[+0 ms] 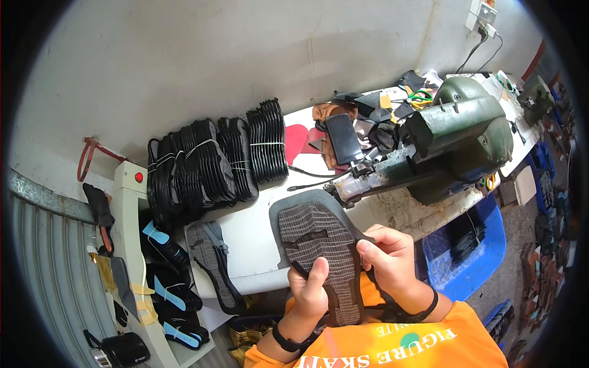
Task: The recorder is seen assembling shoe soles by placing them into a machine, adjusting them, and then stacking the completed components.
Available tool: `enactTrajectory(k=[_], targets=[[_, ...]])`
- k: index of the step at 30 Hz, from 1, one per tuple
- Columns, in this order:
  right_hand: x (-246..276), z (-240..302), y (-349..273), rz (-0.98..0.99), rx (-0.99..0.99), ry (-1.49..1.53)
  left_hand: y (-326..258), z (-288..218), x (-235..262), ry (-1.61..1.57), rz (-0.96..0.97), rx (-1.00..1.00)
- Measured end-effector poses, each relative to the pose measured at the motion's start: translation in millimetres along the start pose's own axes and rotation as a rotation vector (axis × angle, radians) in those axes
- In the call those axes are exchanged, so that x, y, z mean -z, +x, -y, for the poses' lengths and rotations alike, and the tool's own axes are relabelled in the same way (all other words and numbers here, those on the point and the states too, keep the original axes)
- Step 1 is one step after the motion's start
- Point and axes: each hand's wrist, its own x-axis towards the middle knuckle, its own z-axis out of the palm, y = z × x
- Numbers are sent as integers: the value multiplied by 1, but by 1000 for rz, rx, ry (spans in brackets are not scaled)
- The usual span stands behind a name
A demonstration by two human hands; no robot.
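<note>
A dark grey shoe insole (pixel 319 242) with a woven, striped face and black edging is held at the front of the white table. My left hand (pixel 310 291) is closed on its left edge, thumb on top, the other fingers hidden underneath. My right hand (pixel 389 257) pinches the black edging on the other side of the insole. Under the insole's wide end shows a larger grey sheet (pixel 282 214); I cannot tell if it is joined to the insole. A similar dark insole (pixel 211 264) with a grey strap lies to the left, at the table's edge.
String-tied bundles of black insoles (pixel 202 162) line the wall. A green sewing machine (pixel 457 132) stands at right, near a black phone (pixel 345 140), fabric scraps and green-handled scissors (pixel 420 98). A blue bin (pixel 466 245) stands below right. Shelving (pixel 132 214) at left holds more bundles.
</note>
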Motion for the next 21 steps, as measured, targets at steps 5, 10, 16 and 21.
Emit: enactTrajectory(k=[5, 10, 16, 21], targets=[[-9, 5, 1, -1, 160, -201, 1, 6, 1, -247, 84, 161], [1, 5, 0, -51, -74, -82, 0, 2, 4, -183, 127, 128], [-3, 3, -3, -127, 171, -356, 0, 8, 8, -106, 21, 117], [-11, 4, 4, -25, 1039, -1085, -5, 10, -10, 367, -118, -244]])
